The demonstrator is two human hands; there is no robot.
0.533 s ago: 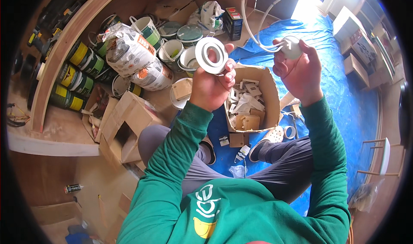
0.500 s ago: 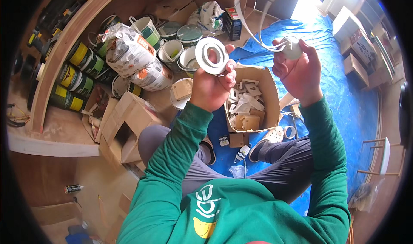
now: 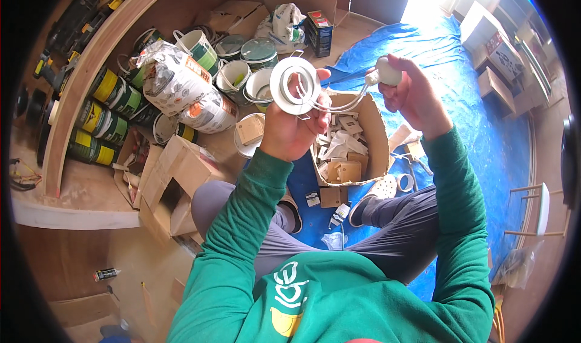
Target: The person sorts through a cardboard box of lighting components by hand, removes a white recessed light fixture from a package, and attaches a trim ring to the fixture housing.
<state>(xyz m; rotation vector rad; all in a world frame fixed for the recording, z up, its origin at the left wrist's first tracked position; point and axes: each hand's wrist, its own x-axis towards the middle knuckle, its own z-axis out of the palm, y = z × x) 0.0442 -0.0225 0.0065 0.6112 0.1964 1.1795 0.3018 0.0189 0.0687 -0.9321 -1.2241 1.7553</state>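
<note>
My left hand [image 3: 289,132] is closed around a white round downlight ring [image 3: 279,95] with thin wire spring clips, held up in front of me. Off to its right, my right hand [image 3: 422,104] pinches a small round white lamp module [image 3: 389,73] between thumb and fingers. White wires [image 3: 346,107] run from the module across to the ring, and their ends show within its opening. Whether they pass fully through the ring I cannot tell. Below both hands stands an open cardboard box [image 3: 379,155] of white pieces and small brown boxes.
Paint buckets [image 3: 259,51] and white bags [image 3: 175,79] crowd the left side. A blue tarp [image 3: 484,155] covers the floor ahead and right. An opened carton [image 3: 187,167] lies beside my left knee. A roll of tape [image 3: 405,182] rests near my right foot.
The wires have swung down from standing upright above the module and now stretch left to the ring. The ring has turned and shifted slightly left; the module has turned and moved left.
</note>
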